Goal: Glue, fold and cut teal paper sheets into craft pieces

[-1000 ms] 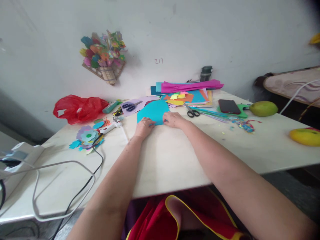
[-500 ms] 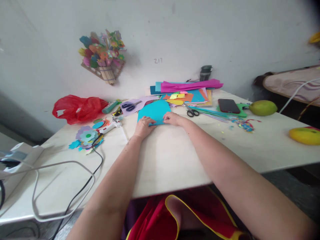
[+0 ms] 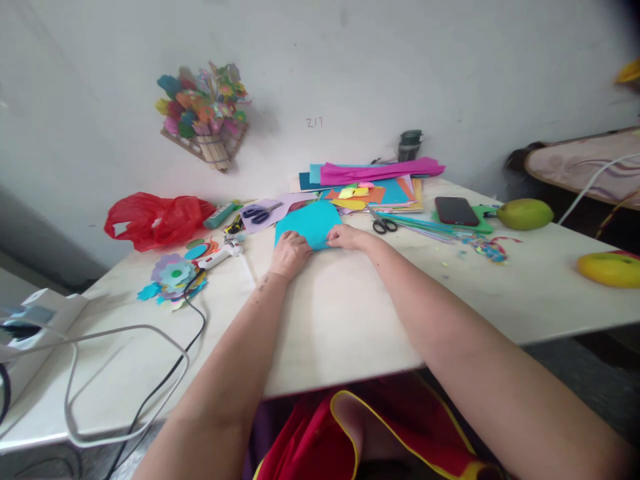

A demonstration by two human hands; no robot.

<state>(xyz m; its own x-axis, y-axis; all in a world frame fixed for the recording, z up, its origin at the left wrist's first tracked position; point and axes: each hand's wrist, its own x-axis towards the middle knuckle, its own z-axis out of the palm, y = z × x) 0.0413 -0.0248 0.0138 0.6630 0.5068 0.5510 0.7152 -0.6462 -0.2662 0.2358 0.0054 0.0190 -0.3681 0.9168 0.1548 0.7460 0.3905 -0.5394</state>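
A sheet of bright blue paper (image 3: 313,220) lies on the table before me, its near edge toward me. Across its near left corner my left hand (image 3: 291,255) rests palm down, fingers lying flat on the sheet and the thumb mostly hidden. At the near right edge, my right hand (image 3: 344,237) pinches the paper between thumb and fingers. Black-handled scissors (image 3: 384,225) lie just beyond my right hand. To the left of my left hand is a white glue gun (image 3: 220,255).
Paper flowers (image 3: 175,275), a red plastic bag (image 3: 155,220) and dark blue scissors (image 3: 260,213) lie left. Coloured sheets (image 3: 380,173) are stacked behind. On the right are a phone (image 3: 456,211), pipe cleaners (image 3: 425,227) and mangoes (image 3: 525,214). Cables (image 3: 150,327) cross the left side.
My left hand has shifted slightly right along the paper's near edge, and its thumb has tucked in. My right hand keeps its pinch in nearly the same place.
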